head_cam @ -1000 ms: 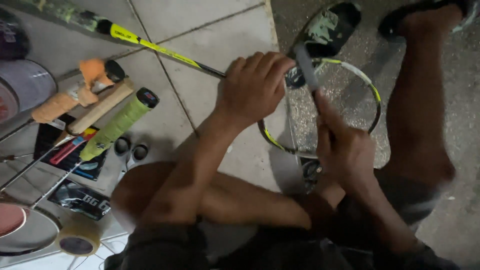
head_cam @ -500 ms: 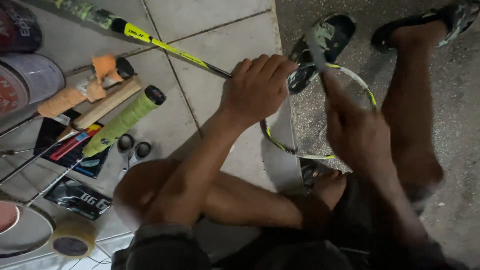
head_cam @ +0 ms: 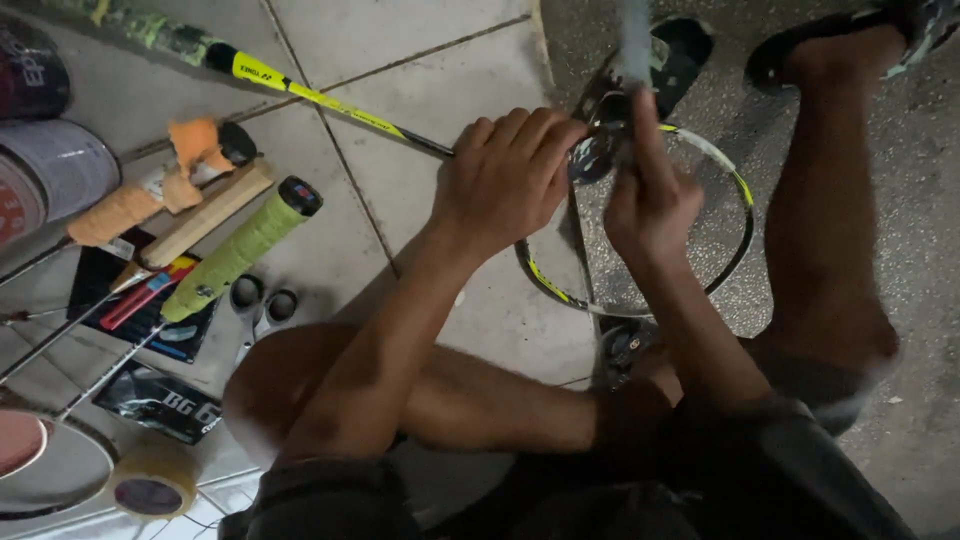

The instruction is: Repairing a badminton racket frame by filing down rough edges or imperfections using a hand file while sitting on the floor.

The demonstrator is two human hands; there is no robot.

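Note:
A badminton racket with a yellow, black and white frame (head_cam: pixel 738 195) lies across the floor in front of my legs; its shaft (head_cam: pixel 330 100) runs up to the left. My left hand (head_cam: pixel 505 180) is closed over the racket where the shaft meets the head. Right beside it, over the strings, my right hand (head_cam: pixel 650 200) is clenched around a slim grey tool (head_cam: pixel 635 40). The tool points upward and is blurred by motion, so I cannot tell what kind it is. The two hands almost touch.
Left of me lie other racket handles: a green-wrapped one (head_cam: pixel 235 250), an orange-wrapped one (head_cam: pixel 130 205) and a bare wooden one (head_cam: pixel 205 215). Scissors (head_cam: pixel 262 310), a tape roll (head_cam: pixel 150 485), black packets (head_cam: pixel 160 400) and round tins (head_cam: pixel 45 170) are nearby. A dark sandal (head_cam: pixel 685 50) lies beyond the racket head.
My right hand has risen with the grey tool and closed in on my left hand. The left hand keeps its grip on the racket.

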